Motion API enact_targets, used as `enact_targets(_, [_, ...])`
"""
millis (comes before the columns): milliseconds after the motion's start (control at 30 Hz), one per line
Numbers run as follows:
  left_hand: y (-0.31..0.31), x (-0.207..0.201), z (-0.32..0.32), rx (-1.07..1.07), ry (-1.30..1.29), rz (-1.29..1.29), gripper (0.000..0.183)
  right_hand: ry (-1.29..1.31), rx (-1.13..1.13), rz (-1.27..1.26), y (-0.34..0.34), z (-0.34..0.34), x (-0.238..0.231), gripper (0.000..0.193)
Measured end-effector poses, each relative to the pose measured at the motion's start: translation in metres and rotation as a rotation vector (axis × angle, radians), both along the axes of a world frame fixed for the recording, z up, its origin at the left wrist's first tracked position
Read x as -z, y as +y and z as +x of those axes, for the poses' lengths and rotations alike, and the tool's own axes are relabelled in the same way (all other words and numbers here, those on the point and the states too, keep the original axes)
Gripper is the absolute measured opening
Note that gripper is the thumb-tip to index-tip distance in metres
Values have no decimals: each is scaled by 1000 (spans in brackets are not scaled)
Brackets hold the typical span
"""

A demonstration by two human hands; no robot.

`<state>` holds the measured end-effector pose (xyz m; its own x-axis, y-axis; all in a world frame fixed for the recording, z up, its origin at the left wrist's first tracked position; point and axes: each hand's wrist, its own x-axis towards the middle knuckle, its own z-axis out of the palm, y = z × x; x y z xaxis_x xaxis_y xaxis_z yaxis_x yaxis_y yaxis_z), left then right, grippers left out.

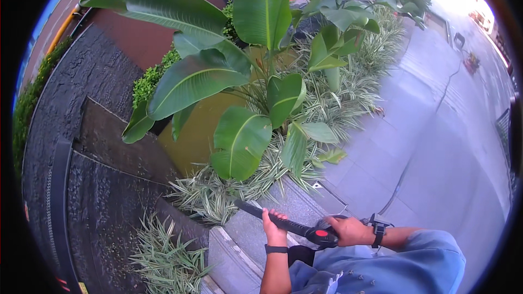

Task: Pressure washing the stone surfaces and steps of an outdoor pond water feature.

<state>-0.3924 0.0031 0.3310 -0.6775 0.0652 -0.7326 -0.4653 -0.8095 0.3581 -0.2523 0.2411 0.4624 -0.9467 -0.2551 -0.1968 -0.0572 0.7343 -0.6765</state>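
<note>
A black shafted tool with a ribbed grip and a round red spot on its rear housing slants up to the left. My left hand is closed round the ribbed grip. At the rear handle, my right hand grips the tool beside the red spot. Its far end reaches the edge of some green-and-white striped grassy plants; what sits at that tip is too small to tell. Beyond them stands a tall plant with broad green leaves, one leaf hanging close above the tip.
A stone kerb runs beneath my hands. Grey paving stretches off to the right, with a dark cable lying along it. Yellowish-green water and dark rough stonework lie left. More striped grass grows at lower left.
</note>
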Motion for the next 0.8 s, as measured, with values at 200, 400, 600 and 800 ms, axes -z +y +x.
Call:
enact_targets(200, [-29,-29,-44,-5,82,-22,32,51,-88,29,-28,-39,-7,41])
enact_targets(400, [-64,-27,-90,50,89,19,33,52,-21,66,-79,-73,-13,39])
enact_targets(600, [-137,-13,-133,81,97,48,37,11,-25,74,-155,-119,-18,27])
enact_targets(800, [-214,-50,-207,255,136,121,37,57,154,102,-267,-153,-45,28])
